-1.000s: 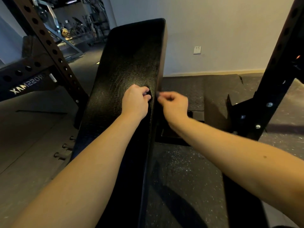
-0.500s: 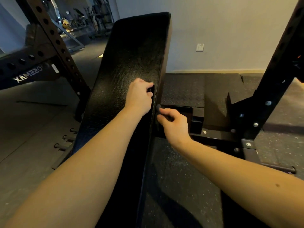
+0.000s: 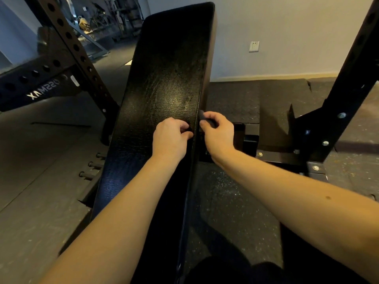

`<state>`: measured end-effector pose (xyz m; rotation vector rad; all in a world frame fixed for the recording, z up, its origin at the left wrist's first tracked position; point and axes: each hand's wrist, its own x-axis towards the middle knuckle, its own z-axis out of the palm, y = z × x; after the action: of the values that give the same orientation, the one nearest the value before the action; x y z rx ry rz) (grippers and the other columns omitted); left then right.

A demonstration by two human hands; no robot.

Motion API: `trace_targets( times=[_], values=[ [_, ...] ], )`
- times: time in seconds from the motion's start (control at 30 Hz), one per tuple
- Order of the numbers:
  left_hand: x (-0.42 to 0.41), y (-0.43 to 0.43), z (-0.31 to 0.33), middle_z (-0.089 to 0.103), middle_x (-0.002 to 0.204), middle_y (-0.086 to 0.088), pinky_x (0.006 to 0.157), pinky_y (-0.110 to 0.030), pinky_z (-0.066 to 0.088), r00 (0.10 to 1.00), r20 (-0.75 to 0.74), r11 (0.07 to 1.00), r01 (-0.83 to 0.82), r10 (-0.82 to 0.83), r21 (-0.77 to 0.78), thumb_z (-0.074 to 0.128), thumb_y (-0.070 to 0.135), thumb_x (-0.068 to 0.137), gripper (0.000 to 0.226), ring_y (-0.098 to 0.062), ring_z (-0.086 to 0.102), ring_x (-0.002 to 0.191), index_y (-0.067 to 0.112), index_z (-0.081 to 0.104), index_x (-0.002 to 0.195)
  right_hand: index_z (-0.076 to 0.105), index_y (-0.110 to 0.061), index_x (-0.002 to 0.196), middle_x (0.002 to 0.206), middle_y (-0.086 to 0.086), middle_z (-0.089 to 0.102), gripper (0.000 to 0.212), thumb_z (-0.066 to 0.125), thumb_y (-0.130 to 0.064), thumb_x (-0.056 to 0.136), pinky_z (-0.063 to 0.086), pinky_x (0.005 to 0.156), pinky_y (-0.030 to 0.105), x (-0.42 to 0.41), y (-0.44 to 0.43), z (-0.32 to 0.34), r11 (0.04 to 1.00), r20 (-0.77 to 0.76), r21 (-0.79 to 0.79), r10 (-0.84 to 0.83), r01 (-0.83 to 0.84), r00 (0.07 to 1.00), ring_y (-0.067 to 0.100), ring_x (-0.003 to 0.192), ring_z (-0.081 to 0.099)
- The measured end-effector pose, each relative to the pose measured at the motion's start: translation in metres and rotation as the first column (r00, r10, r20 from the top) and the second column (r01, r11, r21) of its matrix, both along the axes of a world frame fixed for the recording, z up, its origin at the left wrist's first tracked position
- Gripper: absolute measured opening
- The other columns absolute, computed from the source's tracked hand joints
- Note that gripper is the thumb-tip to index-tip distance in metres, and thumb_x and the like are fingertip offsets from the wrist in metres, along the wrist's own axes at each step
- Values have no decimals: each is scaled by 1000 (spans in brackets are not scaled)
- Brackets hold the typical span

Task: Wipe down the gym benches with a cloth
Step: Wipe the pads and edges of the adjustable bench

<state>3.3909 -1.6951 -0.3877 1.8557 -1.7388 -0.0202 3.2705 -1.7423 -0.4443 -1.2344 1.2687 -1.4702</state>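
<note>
At the pad's right edge both hands meet. The bench pad (image 3: 164,89) runs long from 6 toward 12 o'clock, and its side face lies at 9 o'clock from the right hand (image 3: 218,133), the nearer one. That hand's thumb and fingers pinch a dark cloth (image 3: 204,118) against the edge. On top, the left hand (image 3: 171,138) rests with fingers curled; whether they hold anything I cannot tell.

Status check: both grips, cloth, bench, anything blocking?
Left grip curled on bench pad top, near its right edge; hold unclear. Right grip pinches dark cloth at pad's side edge. No obstruction seen on pad.
</note>
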Motion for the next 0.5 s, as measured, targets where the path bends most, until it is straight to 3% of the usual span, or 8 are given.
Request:
trace_targets(
  times=[0.1, 0.23, 0.37, 0.5],
  values=[
    [2, -2, -2, 72, 109, -2, 93, -36, 51, 1000, -10, 1000, 11, -11, 0, 79, 26, 87, 29, -21, 66, 102, 17, 77, 115, 71, -25, 100, 104, -7, 71, 18, 74, -12, 89, 47, 77, 6, -4, 31, -21, 997, -32, 44, 61, -59, 998, 3, 95, 65],
    [3, -4, 0, 71, 108, -3, 91, -35, 51, 1000, -5, 1000, 24, -24, 17, 80, 26, 86, 30, -21, 66, 100, 17, 77, 114, 71, -26, 87, 90, -5, 73, 21, 74, -5, 85, 57, 77, 25, -5, 12, -10, 997, 10, 61, 50, -51, 999, 8, 82, 69],
    [0, -3, 1, 71, 111, -5, 92, -37, 52, 999, 35, 1000, 22, -23, 21, 79, 26, 87, 30, -24, 66, 102, 17, 77, 116, 71, -28, 82, 88, -5, 74, 26, 71, -1, 84, 61, 85, 36, -1, -33, 17, 998, 115, 38, -59, 55, 992, 10, 85, 70],
    [0, -3, 0, 70, 111, -5, 93, -40, 52, 999, 34, 1000, 10, -10, 14, 79, 26, 88, 29, -24, 65, 103, 17, 77, 115, 70, -31, 86, 96, -6, 73, 23, 71, -8, 88, 59, 90, 37, 3, -22, 8, 997, 78, 37, -63, 60, 995, 9, 91, 69]
  ],
)
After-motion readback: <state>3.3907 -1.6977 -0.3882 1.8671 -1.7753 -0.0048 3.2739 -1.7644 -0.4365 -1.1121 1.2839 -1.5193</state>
